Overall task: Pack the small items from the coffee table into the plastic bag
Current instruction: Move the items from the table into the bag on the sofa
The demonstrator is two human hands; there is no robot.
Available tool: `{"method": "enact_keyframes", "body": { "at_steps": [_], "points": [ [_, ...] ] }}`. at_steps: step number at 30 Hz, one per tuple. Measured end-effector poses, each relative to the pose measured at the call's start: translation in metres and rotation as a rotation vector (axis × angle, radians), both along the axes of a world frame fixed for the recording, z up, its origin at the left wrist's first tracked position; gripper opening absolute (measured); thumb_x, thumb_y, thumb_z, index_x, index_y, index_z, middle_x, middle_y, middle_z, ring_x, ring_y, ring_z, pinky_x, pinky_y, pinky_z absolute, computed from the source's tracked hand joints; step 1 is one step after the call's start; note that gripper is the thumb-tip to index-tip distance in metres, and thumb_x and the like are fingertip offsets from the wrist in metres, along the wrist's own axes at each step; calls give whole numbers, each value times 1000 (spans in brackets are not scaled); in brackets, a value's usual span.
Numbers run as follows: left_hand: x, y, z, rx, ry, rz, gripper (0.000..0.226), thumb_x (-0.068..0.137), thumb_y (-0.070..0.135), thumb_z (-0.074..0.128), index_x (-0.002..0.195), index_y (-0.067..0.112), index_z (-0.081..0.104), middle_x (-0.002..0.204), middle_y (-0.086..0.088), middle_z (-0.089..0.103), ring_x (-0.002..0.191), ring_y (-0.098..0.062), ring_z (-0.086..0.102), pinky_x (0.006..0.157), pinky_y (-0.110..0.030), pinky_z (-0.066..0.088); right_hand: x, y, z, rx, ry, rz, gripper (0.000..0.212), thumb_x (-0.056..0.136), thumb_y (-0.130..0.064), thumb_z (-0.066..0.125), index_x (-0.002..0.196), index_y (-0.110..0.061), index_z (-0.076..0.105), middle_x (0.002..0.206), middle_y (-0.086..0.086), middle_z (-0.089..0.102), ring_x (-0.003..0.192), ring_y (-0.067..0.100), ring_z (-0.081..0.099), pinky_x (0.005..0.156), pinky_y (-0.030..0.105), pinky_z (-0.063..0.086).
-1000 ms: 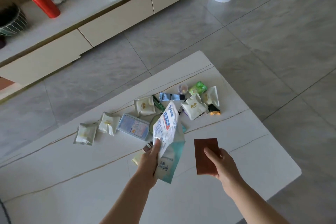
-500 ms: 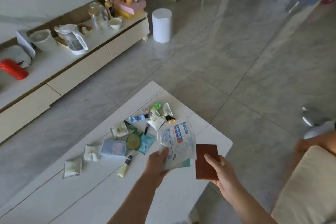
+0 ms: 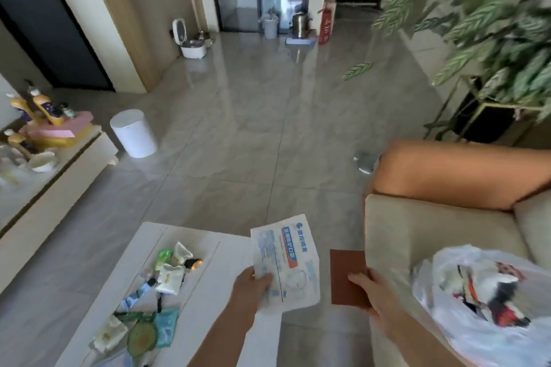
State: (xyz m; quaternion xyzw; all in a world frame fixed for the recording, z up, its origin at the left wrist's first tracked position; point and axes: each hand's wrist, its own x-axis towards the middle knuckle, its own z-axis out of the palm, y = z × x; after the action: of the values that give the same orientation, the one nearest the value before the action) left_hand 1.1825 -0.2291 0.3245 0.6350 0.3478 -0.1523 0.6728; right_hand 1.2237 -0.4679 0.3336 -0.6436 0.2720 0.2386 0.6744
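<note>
Pinching the lower corner of a white mask packet (image 3: 284, 262), the left hand (image 3: 252, 287) has thumb on the printed face and fingers curled behind, so the packet stands nearly upright past the table's right edge. The right hand (image 3: 377, 298) grips a flat brown card (image 3: 347, 275) by its lower right corner, thumb on top, with the card held out over the floor in the gap between table and sofa. Neither hand is free.

Judging by this, the step in hand is carrying two picked-up items across to the plastic bag (image 3: 483, 304), which lies on the sofa seat (image 3: 417, 226) to the right, just beyond the right forearm. The bag is translucent white with a printed figure, and its mouth cannot be made out from here; the next move likely calls for finding that opening and perhaps freeing one hand to hold it apart, since a limp bag will not stay open by itself.

Many small items (image 3: 167, 274) are left on the coffee table (image 3: 214, 286): sachets, a green wrapped piece, a round green packet, a blue tube, all grouped on its left half, well apart from the bag.

The gap over the floor is open for moving. The sofa's front edge lies just beside the card, and another person's bare leg (image 3: 447, 173) rests on the sofa behind the bag.
</note>
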Motion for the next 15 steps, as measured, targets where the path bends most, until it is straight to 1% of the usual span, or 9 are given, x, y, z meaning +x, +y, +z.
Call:
{"method": "enact_keyframes", "body": {
  "at_steps": [2,3,5,6,8,9,12,13,15],
  "points": [
    [19,-30,5,-14,-3,-69,24,91,10,58,114,9,62,109,-8,70,95,-27,68,85,-43,57,4,-34,2,1,-13,-72,20,88,-4,60,108,-7,56,97,12,68,86,24,65,68,34,53],
    [29,-47,8,-17,-6,-98,22,89,8,60,111,10,62,106,-7,71,92,-25,69,76,-39,59,6,-52,2,3,-18,-113,21,88,-4,60,109,-6,56,98,13,68,87,25,65,70,36,54],
    [47,-83,14,-41,-15,-140,18,87,3,63,102,12,63,98,-5,72,81,-20,71,58,-29,57,10,-89,2,3,-26,-200,23,87,-4,61,110,-5,57,99,15,68,88,27,65,73,37,54],
    [56,-102,15,-66,-12,-161,18,86,0,63,100,12,63,96,-6,72,79,-21,71,56,-29,57,12,-108,1,-2,-28,-247,24,87,-4,61,110,-5,57,99,16,68,89,28,65,75,39,55],
    [73,-144,18,-129,2,-211,22,85,-5,62,104,7,63,99,-11,73,83,-27,71,62,-35,59,16,-146,0,-16,-29,-352,27,86,-4,62,112,-4,56,100,18,67,90,31,65,80,42,55],
    [81,-165,18,-148,8,-239,25,84,-6,62,107,5,62,102,-14,72,85,-31,70,66,-39,60,18,-165,-1,-29,-29,-401,27,86,-4,62,112,-5,55,99,17,67,88,31,65,79,42,55],
    [102,-228,16,-187,17,-347,28,85,-10,58,109,5,60,105,-18,70,90,-35,68,74,-45,58,24,-222,-6,-83,-18,-504,21,88,-4,59,109,-3,56,88,14,67,75,25,64,59,30,52],
    [109,-249,15,-185,16,-393,28,85,-10,57,106,7,60,102,-16,70,89,-35,68,75,-45,58,26,-241,-8,-99,-10,-530,20,88,-3,57,108,-3,56,86,14,66,72,24,63,55,28,50],
    [120,-290,12,-170,27,-470,29,84,-9,56,102,13,59,101,-13,70,90,-34,68,75,-44,57,30,-274,-13,-114,15,-574,20,89,-2,54,109,-2,55,83,13,64,70,24,62,53,29,50]
  ]
}}
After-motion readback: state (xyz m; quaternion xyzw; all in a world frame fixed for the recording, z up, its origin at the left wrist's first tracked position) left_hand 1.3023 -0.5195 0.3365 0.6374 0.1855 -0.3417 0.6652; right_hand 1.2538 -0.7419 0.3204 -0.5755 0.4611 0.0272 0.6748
